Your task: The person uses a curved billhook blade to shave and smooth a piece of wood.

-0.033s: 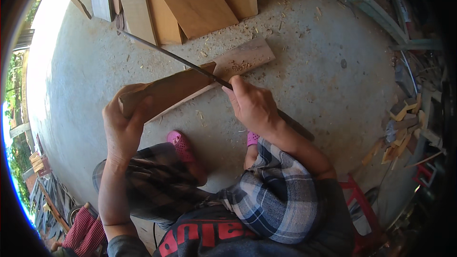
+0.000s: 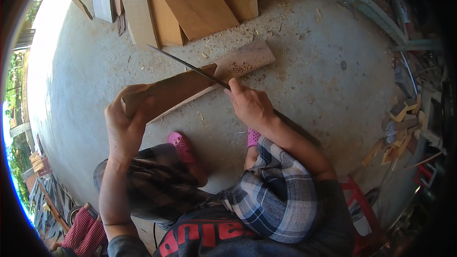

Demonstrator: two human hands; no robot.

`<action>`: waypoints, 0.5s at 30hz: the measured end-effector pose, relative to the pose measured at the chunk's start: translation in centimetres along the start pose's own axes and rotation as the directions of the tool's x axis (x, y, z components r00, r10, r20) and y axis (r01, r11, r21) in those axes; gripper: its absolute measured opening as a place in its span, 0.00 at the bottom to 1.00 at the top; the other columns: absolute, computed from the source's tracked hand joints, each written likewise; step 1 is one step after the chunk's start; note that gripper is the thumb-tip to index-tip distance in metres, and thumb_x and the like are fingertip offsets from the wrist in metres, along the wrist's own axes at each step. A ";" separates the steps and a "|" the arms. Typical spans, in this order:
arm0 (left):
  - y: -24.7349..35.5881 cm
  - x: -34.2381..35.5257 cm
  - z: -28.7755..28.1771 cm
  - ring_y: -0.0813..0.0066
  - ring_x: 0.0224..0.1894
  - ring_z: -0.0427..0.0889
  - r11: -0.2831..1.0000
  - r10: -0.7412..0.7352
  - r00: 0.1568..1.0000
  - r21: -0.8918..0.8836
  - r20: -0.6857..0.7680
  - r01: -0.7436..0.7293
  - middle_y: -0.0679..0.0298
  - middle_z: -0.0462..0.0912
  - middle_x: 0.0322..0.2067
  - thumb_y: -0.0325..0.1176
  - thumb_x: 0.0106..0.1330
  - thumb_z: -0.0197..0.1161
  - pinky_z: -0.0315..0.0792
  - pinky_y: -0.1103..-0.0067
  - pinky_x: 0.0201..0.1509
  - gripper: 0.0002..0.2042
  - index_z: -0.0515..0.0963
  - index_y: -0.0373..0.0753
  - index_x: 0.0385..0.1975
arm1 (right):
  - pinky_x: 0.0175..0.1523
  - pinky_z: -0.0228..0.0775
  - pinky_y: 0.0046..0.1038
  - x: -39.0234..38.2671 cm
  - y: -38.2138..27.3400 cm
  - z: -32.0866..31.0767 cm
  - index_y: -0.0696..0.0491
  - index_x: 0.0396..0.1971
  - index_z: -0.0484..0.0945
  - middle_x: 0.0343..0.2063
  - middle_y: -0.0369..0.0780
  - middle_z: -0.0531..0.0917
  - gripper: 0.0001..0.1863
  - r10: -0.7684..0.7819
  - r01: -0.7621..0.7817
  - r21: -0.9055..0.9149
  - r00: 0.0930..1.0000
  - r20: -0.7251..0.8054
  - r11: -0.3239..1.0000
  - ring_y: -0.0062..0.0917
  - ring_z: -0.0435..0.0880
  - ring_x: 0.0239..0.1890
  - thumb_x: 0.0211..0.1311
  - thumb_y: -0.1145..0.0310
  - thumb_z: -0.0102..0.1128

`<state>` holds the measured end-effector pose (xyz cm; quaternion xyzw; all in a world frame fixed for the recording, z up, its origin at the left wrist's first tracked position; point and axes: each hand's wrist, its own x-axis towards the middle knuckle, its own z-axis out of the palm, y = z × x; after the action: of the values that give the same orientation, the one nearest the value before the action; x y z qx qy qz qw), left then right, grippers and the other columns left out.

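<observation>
My left hand (image 2: 126,121) is closed around the near left end of a brown wooden piece (image 2: 171,93), its thumb on the broad face. The piece is tilted on edge, its far end over a paler plank (image 2: 245,59) with wood chips on it. My right hand (image 2: 252,104) grips a tool with a long, thin, dark blade (image 2: 178,61), seen nearly edge-on. The blade crosses the far right end of the brown piece; whether it touches is unclear. Behind my right hand a dark shaft (image 2: 297,126) runs along the forearm.
Wide boards (image 2: 193,2) lean at the back. A greenish frame (image 2: 352,0) curves at upper right, above a heap of wood offcuts (image 2: 402,128). A red plastic stool (image 2: 359,204) stands at lower right. My feet in pink clogs (image 2: 180,145) are beside the plank. Chips litter the concrete floor.
The blade's tip has drawn back toward my right hand, down and to the right. Both hands have shifted slightly, still holding the wooden piece and the tool.
</observation>
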<state>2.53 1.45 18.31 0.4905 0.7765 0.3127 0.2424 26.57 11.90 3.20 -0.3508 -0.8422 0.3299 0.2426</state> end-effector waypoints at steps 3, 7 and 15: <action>-0.1 0.3 -0.4 0.78 0.37 0.80 0.998 -0.059 0.998 -0.017 -0.029 0.058 0.60 0.84 0.32 0.31 0.62 0.64 0.73 0.79 0.45 0.12 0.80 0.30 0.41 | 0.25 0.71 0.46 0.1 0.6 -0.2 0.53 0.38 0.63 0.21 0.50 0.81 0.10 0.283 -0.261 -0.123 0.931 0.229 0.958 0.49 0.82 0.25 0.71 0.63 0.50; -0.3 0.0 -0.1 0.78 0.37 0.79 1.000 -0.022 0.999 0.004 -0.029 0.022 0.60 0.84 0.33 0.32 0.62 0.64 0.73 0.79 0.45 0.13 0.79 0.29 0.41 | 0.27 0.73 0.44 -0.3 1.1 0.0 0.52 0.37 0.62 0.24 0.48 0.83 0.09 0.354 -0.325 -0.170 0.916 0.187 0.930 0.47 0.84 0.27 0.72 0.63 0.47; 0.3 0.0 0.0 0.77 0.39 0.80 0.998 -0.015 1.000 0.064 -0.002 0.015 0.61 0.84 0.35 0.32 0.62 0.62 0.73 0.79 0.46 0.14 0.79 0.30 0.43 | 0.23 0.72 0.41 -0.5 -0.3 -0.1 0.53 0.35 0.64 0.19 0.46 0.80 0.09 0.072 -0.069 -0.077 0.997 0.037 0.995 0.43 0.83 0.23 0.70 0.65 0.52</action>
<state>2.75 1.62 18.53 0.4921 0.7898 0.2864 0.2282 26.78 11.38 3.40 -0.3825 -0.8458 0.3131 0.2008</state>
